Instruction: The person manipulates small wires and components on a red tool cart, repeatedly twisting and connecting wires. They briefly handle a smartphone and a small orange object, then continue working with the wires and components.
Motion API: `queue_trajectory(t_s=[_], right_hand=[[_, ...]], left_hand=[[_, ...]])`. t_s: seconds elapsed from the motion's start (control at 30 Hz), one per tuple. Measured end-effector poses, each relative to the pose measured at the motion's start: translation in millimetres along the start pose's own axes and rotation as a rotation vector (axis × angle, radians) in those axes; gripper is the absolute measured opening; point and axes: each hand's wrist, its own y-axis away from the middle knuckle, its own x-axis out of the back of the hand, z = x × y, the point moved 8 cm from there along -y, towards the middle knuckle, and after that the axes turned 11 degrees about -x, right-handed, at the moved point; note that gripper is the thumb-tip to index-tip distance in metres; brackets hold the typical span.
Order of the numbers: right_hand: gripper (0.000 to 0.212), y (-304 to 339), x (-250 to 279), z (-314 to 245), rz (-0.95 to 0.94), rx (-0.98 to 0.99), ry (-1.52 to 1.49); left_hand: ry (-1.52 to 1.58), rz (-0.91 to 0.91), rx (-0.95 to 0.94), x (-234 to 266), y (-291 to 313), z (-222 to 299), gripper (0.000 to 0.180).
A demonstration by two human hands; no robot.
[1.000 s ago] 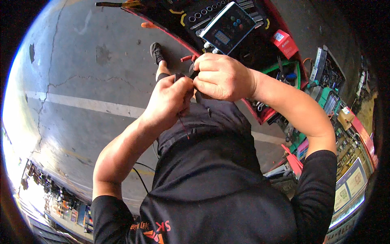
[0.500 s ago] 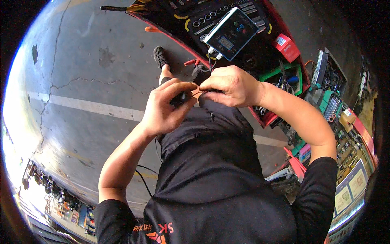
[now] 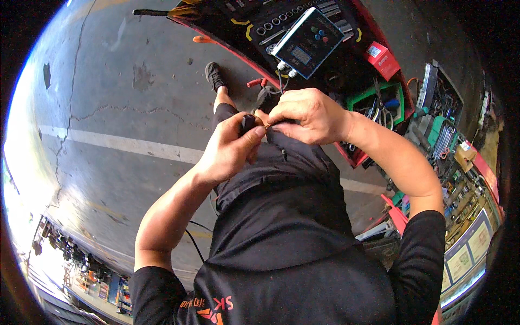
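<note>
My left hand (image 3: 222,149) is closed, thumb and fingers around a short black rounded piece (image 3: 248,123) whose kind I cannot make out. Fingertip to fingertip with it, my right hand (image 3: 310,116) pinches the end of a thin dark wire (image 3: 269,126). Both hands meet in front of my waist, and the fingers hide most of where wire and black piece come together. Beyond my right hand, a control box (image 3: 310,44) with a small display and coloured buttons lies tilted on a red tool cart (image 3: 238,54). Grey cables run from its lower edge.
Sockets (image 3: 276,23) sit in the cart's dark tray, near a small red box (image 3: 383,60) and a green-edged bin (image 3: 352,103) with pliers. More tools crowd the right side. A black cable (image 3: 195,246) hangs at my left side. A person's shoe (image 3: 215,75) stands on the concrete floor.
My left hand has turned and shifted slightly right, bringing the black piece up between its thumb and fingers. My right hand keeps its pinch in almost the same place.
</note>
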Motion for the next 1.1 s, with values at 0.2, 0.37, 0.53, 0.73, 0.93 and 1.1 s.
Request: queue_trajectory(t_s=[0.2,0.37,0.53,0.73,0.93,1.1], right_hand=[[0.017,9.1,-2.5,4.2,0.053,0.015,-0.025],[0.010,41.5,23.2,4.9,0.432,-0.080,-0.127],[0.034,99.4,6.7,27.7,0.537,-0.353,-0.198],[0.033,117.0,-59.1,44.4,0.465,-0.499,-0.944],[0.026,105.1,-65.9,37.4,0.391,-0.472,-1.273],[0.024,99.9,-67.8,33.9,0.310,-0.450,-1.358]], left_hand=[[0.426,0.006,0.217,-15.3,11.7,-20.8,0.018],[0.503,0.009,0.252,-24.5,14.3,-33.9,0.018],[0.531,0.019,0.288,-45.9,20.8,-43.8,0.017],[0.563,0.032,0.233,-73.0,26.7,-55.0,0.017],[0.549,0.108,0.180,-78.3,28.9,-52.6,0.018],[0.563,0.094,0.172,-79.7,31.9,-53.4,0.019]])
